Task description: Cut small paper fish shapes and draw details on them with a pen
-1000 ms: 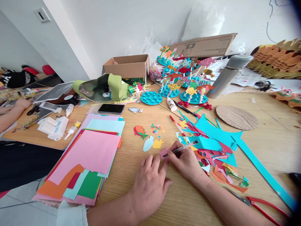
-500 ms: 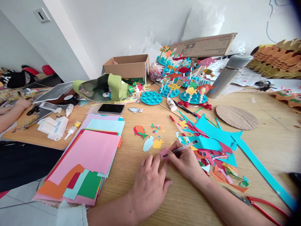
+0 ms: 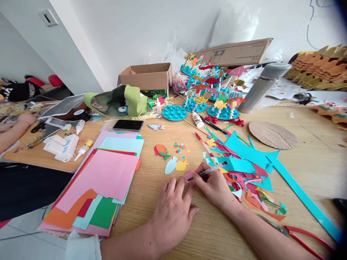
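The right hand (image 3: pixel 213 182) pinched a pen (image 3: pixel 214 168), tip at a pink paper piece (image 3: pixel 189 176) on the table (image 3: pixel 146 187); the left hand (image 3: pixel 172 206) lay loosely spread at its edge, gripping nothing; a light-blue cutout (image 3: pixel 170 165) lay shaped beyond; the pink marking looked unfinished.

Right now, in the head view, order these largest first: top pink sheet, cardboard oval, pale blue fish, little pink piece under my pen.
1. Top pink sheet
2. Cardboard oval
3. Pale blue fish
4. Little pink piece (visible part; partly covered)
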Available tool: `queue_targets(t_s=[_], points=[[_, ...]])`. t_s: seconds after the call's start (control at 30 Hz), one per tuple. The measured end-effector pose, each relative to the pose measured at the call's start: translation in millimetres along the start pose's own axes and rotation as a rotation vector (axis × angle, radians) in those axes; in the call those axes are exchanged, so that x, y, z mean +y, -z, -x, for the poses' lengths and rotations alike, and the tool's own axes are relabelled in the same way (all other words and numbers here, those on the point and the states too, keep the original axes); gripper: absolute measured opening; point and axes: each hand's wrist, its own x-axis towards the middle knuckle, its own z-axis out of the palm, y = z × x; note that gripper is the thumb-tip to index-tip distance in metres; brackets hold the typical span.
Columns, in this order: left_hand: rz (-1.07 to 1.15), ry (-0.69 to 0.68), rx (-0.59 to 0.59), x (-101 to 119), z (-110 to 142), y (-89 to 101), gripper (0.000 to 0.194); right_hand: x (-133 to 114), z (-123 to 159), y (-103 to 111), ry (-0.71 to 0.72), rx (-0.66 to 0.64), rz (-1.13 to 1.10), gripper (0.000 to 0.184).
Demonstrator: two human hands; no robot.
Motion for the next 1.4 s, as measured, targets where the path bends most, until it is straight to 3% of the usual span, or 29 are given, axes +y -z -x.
queue_targets(t_s=[1.4], points=[[-0.025, -0.016, 0.039, -0.7, 0.9, -2.2, 0.052, 2.1, -0.1, -0.7, 0.025, -0.001, 0.048, 0.012]])
